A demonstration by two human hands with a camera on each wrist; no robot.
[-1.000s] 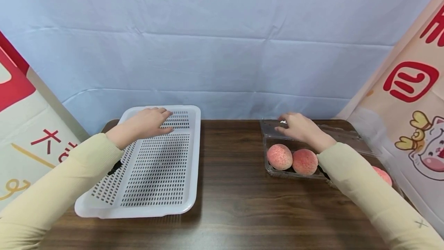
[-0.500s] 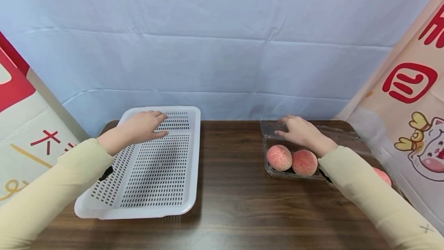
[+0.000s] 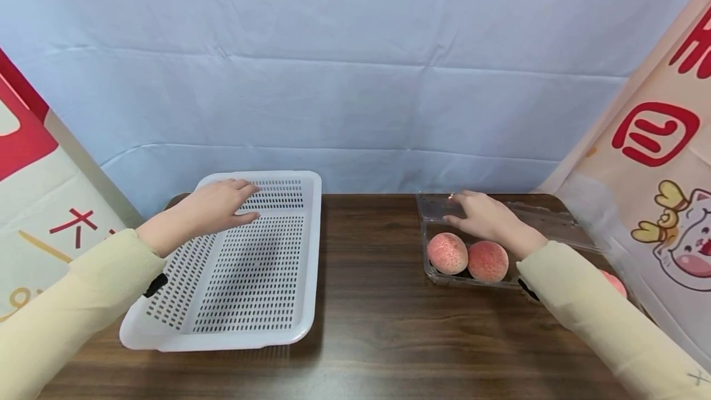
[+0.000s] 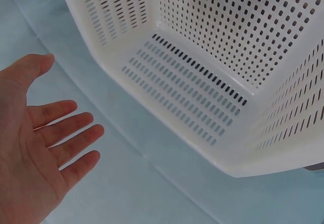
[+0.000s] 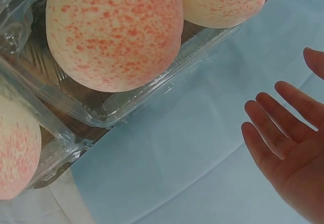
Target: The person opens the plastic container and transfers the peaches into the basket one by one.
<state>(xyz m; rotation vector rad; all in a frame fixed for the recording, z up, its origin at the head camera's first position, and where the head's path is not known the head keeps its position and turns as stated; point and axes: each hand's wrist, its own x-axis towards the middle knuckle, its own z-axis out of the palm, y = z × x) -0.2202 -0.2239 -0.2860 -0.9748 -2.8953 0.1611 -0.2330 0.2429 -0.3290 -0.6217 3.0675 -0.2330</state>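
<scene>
Above the far left part of a white perforated plastic basket (image 3: 222,342), my left hand (image 3: 213,207) hovers palm down with its fingers spread. In the left wrist view that hand (image 4: 45,143) holds nothing and is apart from the basket rim (image 4: 167,128). My right hand (image 3: 489,218) hovers over clear plastic packaging (image 3: 436,208), fingers extended and grasping nothing. Two pinkish peaches (image 3: 447,253) sit side by side in the packaging, just nearer than this hand. Another peach (image 3: 613,284) shows beyond my right sleeve. The right wrist view shows speckled peaches (image 5: 116,32) in clear trays.
A dark wood-grain table (image 3: 366,326) carries the basket at left and the packaging at right. A pale blue cloth (image 3: 355,104) hangs behind. Printed banners stand at both sides, the right one (image 3: 661,202) close to the packaging.
My left hand has drawn back to the left and slightly nearer. My right hand has come slightly nearer and to the right. The basket and peaches stay put.
</scene>
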